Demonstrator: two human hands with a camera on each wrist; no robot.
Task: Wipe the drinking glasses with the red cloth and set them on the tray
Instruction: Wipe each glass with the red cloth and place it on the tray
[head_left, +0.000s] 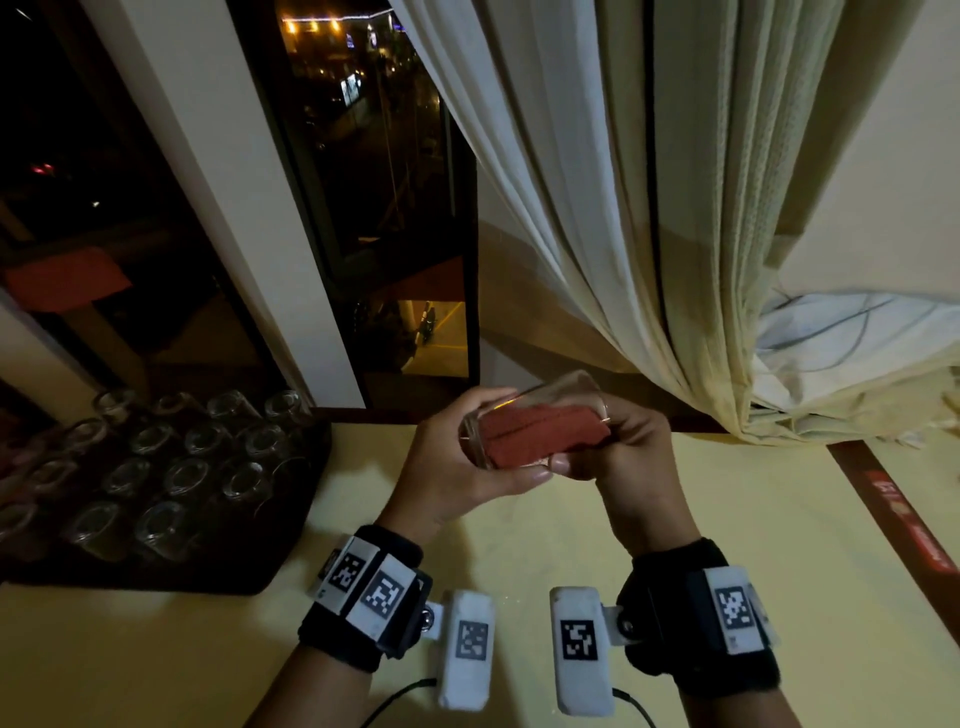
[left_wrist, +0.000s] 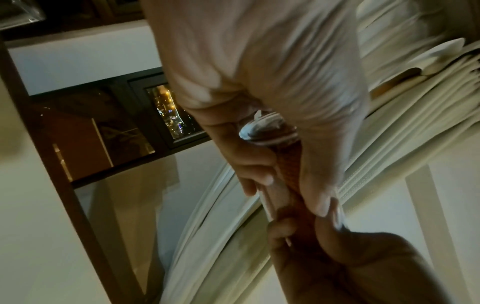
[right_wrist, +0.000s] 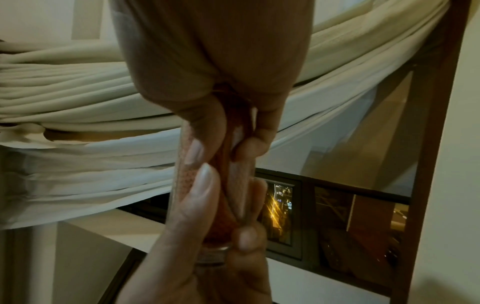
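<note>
A clear drinking glass (head_left: 535, 405) lies on its side in the air above the table, with the red cloth (head_left: 540, 434) stuffed inside it. My left hand (head_left: 483, 457) grips the glass round its base end, thumb on top and fingers below. At the mouth end, my right hand (head_left: 618, 441) curls round the rim and pinches the cloth. The left wrist view shows the thick glass base (left_wrist: 267, 131) and the cloth (left_wrist: 291, 168) between my fingers. In the right wrist view, the cloth (right_wrist: 223, 216) fills the glass (right_wrist: 244, 195). The dark tray (head_left: 291, 545) sits at the left.
Several clear glasses (head_left: 171, 467) stand upside down in rows on the tray. The yellow table (head_left: 675, 545) stretches under both hands. A cream curtain (head_left: 649, 208) hangs bunched at the back right beside a dark window (head_left: 374, 208).
</note>
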